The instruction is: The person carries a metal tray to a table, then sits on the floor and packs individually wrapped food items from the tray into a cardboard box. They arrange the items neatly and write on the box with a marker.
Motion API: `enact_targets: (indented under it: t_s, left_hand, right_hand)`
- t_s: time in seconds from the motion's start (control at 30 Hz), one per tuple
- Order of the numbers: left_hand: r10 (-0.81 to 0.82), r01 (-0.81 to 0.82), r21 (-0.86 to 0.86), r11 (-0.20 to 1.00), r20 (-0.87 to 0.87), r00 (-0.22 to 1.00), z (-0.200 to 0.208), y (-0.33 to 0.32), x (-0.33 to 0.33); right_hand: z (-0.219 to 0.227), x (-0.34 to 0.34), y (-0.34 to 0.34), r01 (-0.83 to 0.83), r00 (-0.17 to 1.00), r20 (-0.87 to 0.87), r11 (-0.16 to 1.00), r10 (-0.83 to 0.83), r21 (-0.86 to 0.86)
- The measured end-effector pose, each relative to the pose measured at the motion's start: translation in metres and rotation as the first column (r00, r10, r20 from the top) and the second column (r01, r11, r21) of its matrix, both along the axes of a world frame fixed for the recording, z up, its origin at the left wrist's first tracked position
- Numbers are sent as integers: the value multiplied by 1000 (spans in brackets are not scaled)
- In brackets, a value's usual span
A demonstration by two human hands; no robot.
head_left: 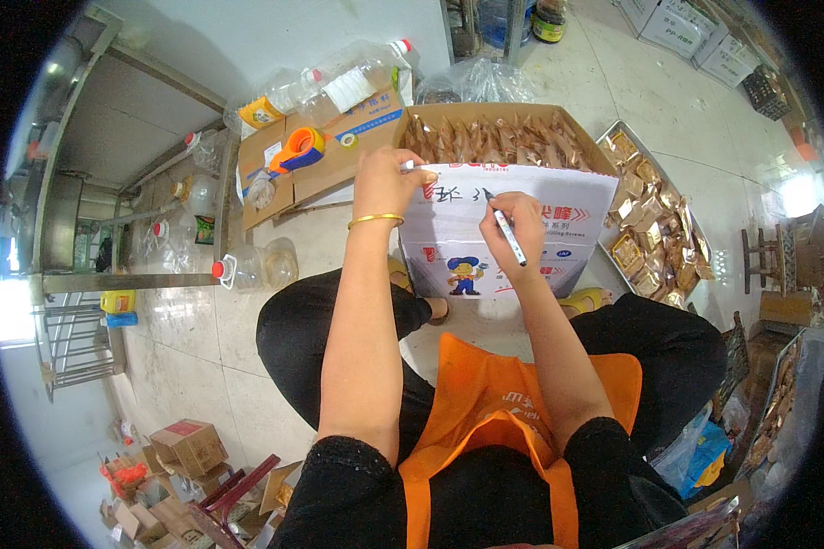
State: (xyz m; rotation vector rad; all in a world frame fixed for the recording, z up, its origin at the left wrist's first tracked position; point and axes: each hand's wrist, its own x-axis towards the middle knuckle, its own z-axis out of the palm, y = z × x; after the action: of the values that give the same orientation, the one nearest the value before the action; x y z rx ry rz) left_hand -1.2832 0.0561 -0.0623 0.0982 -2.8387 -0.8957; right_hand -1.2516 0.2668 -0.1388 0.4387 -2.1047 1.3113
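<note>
My right hand [516, 224] grips a white marker pen [508, 236], its tip against the white printed face of a cardboard box [549, 242]. Dark handwritten strokes run along that face, left of the tip. At the box's upper left edge, my left hand [383, 181] is closed, with a small white piece like a pen cap [408, 166] between its fingers. Inside the box, brown-gold packets [490, 139] stand packed in rows. An orange and blue tape dispenser [298, 151] rests on the cardboard flap [325, 183] left of my left hand.
Right of the box, a metal tray [624, 261] holds several gold packets. Clear plastic bottles [357, 69] lie behind the flap, and a large red-capped bottle [256, 267] is at the left. White cartons [673, 23] stand far right; cardboard boxes [189, 446] are piled lower left.
</note>
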Motion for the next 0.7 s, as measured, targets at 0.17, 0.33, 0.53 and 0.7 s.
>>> enact_targets:
  t_s: [0.17, 0.33, 0.53, 0.7]
  left_hand:
    - [5, -5, -16, 1000, 3, 1000, 2, 0, 1]
    - [-8, 8, -37, 999, -4, 1000, 2, -1, 2]
    - [11, -11, 26, 1000, 16, 1000, -1, 0, 1]
    - [8, -8, -19, 1000, -4, 1000, 0, 2, 1]
  right_hand:
    - [-2, 2, 1, -10, 1000, 24, 1000, 10, -1]
    - [4, 5, 3, -63, 998, 21, 996, 62, 62]
    - [-1, 2, 8, 35, 999, -22, 999, -34, 29]
    - [0, 2, 11, 36, 999, 15, 999, -36, -20]
